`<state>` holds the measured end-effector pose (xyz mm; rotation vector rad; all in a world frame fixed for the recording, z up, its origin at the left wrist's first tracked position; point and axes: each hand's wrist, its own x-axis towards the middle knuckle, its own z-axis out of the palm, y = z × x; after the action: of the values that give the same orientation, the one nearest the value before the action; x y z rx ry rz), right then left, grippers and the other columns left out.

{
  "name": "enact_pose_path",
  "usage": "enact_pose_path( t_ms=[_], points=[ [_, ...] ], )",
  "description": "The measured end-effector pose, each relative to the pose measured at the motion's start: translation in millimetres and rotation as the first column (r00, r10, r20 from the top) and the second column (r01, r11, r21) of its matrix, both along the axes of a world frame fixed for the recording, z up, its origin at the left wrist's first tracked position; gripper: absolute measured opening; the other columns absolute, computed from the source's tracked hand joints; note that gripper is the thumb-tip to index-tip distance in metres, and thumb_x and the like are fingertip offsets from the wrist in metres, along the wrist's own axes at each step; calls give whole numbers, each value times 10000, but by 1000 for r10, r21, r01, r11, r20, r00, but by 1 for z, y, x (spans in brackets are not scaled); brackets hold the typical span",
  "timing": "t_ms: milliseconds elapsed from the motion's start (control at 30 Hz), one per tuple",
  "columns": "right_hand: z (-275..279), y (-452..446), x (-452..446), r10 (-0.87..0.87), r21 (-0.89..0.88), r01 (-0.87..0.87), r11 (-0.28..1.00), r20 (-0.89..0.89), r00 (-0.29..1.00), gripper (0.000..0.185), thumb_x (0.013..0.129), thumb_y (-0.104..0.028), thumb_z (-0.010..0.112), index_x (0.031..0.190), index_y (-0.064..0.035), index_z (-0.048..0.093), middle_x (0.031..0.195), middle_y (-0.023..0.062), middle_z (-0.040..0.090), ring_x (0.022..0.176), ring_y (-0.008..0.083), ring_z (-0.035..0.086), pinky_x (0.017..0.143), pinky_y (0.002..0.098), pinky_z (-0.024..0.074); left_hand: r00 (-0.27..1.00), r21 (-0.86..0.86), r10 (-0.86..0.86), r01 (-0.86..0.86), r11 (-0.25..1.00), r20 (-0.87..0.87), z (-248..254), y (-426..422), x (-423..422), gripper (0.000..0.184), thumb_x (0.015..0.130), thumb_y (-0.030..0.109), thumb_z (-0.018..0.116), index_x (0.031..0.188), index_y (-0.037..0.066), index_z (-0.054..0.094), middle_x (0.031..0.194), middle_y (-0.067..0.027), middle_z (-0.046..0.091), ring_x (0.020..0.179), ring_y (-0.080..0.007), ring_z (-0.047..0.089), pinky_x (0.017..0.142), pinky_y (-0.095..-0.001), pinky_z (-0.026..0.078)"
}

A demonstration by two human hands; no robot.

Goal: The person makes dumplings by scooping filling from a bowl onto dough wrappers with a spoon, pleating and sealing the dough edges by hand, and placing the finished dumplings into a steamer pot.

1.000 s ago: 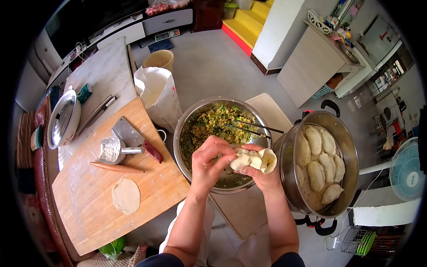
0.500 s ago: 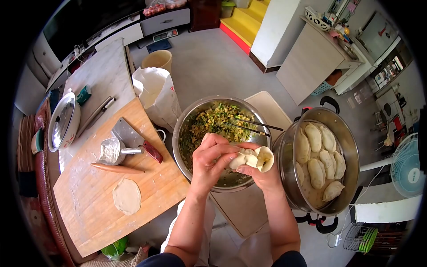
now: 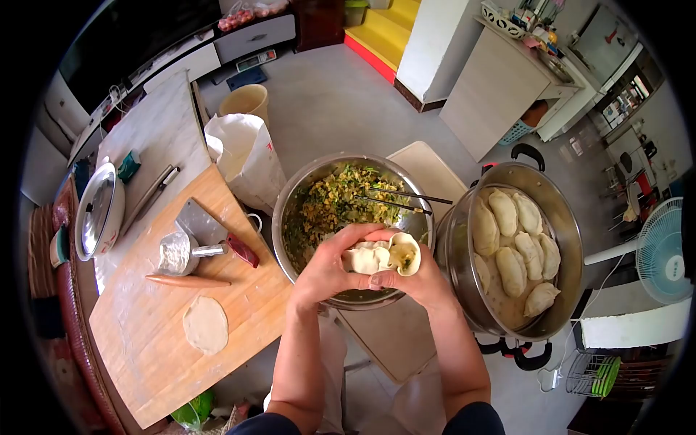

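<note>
A partly pleated dumpling (image 3: 371, 259) is held between both hands above the near side of a steel bowl (image 3: 284, 250); its right end gapes and filling shows inside. My left hand (image 3: 325, 272) wraps its left end, and my right hand (image 3: 417, 279) supports the open end from below and the right. Chopped green and yellow filling (image 3: 341, 199) lies in the bowl, with dark chopsticks (image 3: 406, 196) resting in it. To the right, a steamer pot (image 3: 573, 290) contains several shaped dumplings (image 3: 512, 272).
On the wooden board (image 3: 138, 348) at left are a flat dough round (image 3: 205, 325), a rolling pin (image 3: 187, 280), a flour scoop (image 3: 176, 254) and a cleaver (image 3: 200, 221). A white sack (image 3: 246, 163) stands behind the bowl; a fan (image 3: 661, 250) is at far right.
Both hands have shifted slightly left with the dumpling. My left hand has turned from pinching the pleats to cupping the dumpling's left end. The view has shifted slightly.
</note>
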<state>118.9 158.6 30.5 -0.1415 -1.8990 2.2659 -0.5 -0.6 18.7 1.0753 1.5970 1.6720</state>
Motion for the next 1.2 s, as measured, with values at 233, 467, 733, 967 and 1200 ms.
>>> enact_pose_path(
  t_ms=[233, 467, 733, 967, 1200],
  points=[
    [1, -9, -1, 53, 202, -50, 978, -11, 999, 697, 759, -126, 880, 1347, -21, 522, 1284, 63, 598, 1149, 161, 589, 994, 324, 482, 995, -51, -41, 45, 998, 89, 1, -7, -2, 972, 657, 192, 919, 1489, 62, 433, 1274, -107, 644, 1157, -213, 623, 987, -343, 491],
    [7, -8, -2, 16, 436, 6, 900, -47, 999, 630, 762, -116, 858, 1302, -53, 541, 1196, 87, 602, 1099, 209, 599, 929, 346, 498, 994, -16, -76, 77, 997, 82, -6, 0, 3, 1072, 656, 150, 929, 1550, 96, 340, 1286, -84, 615, 1141, -157, 584, 1005, -314, 470],
    [35, -9, 2, -107, 730, 139, 669, -91, 990, 791, 672, -56, 868, 1371, -85, 499, 1175, 150, 574, 1082, 332, 597, 893, 418, 515, 932, 44, -90, 79, 996, 352, -14, -1, 3, 963, 695, 31, 852, 1529, 68, 372, 1255, -81, 624, 1136, -144, 581, 987, -304, 477],
    [52, 0, 6, -105, 698, 183, 693, -153, 983, 592, 645, -23, 864, 1199, -99, 670, 1258, 97, 537, 1090, 268, 593, 782, 351, 542, 845, 140, -128, 63, 988, 520, -16, -3, 7, 771, 663, -37, 846, 1373, 15, 549, 1202, -37, 646, 1102, -138, 599, 980, -301, 487],
    [57, 5, 9, -15, 815, 252, 522, -287, 958, 403, 658, -36, 847, 1033, -120, 727, 1340, 108, 523, 1177, 286, 555, 736, 338, 557, 841, 173, -131, 44, 984, 526, -13, 0, 10, 716, 678, -45, 845, 1339, 4, 574, 1188, -31, 655, 1073, -121, 608, 956, -284, 494]
  ],
)
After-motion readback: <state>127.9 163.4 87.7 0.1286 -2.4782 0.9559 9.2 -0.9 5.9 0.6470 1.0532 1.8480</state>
